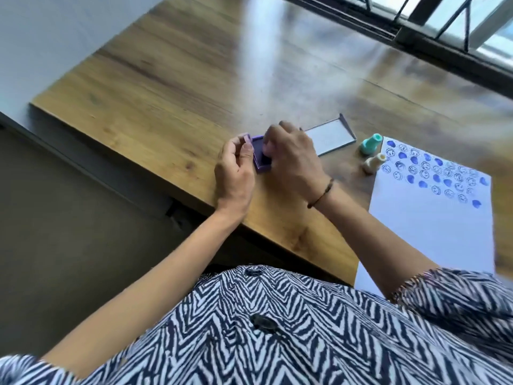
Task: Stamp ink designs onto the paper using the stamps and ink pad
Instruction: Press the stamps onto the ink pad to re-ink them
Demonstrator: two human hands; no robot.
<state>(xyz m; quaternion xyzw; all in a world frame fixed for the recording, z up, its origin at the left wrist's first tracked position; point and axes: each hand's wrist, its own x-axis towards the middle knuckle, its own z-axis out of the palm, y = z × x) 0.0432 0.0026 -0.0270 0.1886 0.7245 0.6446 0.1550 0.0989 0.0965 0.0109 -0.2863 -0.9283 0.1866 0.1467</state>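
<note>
Nearest us, at 6 o'clock, a zebra-striped shirt (277,329) fills the lower frame, both forearms reaching out from it. The wooden table (172,87) runs diagonally, its near edge crossing the frame; grey floor (69,218) lies at 8 o'clock. The left hand (236,173) pinches the edge of the purple ink pad (259,157) between thumb and fingers. The right hand (294,157) is curled down over the pad; what it grips is hidden, so we cannot tell. At 3 o'clock lies the white paper (433,232), its far part covered with blue hearts and smiley prints. Just beside its far corner stand a cream stamp (373,162) and a teal stamp (370,144). The pad's open lid (330,138) lies flat past the right hand. At 1 o'clock, a dark-framed window (444,26); glare streaks the tabletop.
</note>
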